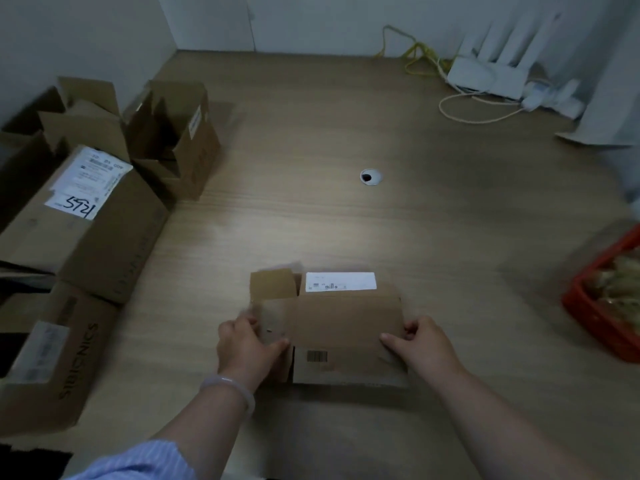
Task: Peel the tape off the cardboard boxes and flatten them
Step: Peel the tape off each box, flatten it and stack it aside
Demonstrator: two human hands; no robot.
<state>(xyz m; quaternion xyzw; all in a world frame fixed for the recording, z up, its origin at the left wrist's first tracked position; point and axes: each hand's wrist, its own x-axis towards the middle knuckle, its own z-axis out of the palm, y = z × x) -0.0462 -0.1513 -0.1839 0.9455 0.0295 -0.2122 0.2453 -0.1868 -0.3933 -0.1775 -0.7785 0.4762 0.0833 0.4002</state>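
At the near edge of the counter (346, 220), a small box (332, 327) sits with its top flaps open. The left hand (244, 344) grips its left end, thumb over the flap. The right hand (420, 344) pinches its right edge. Whether any tape remains is too blurred to tell. This looks like the flattening step: next, the sides probably need pushing askew so the walls fold down. More boxes (86, 209) wait at the left, well apart from it, and a red basket (602, 317) sits at the right.
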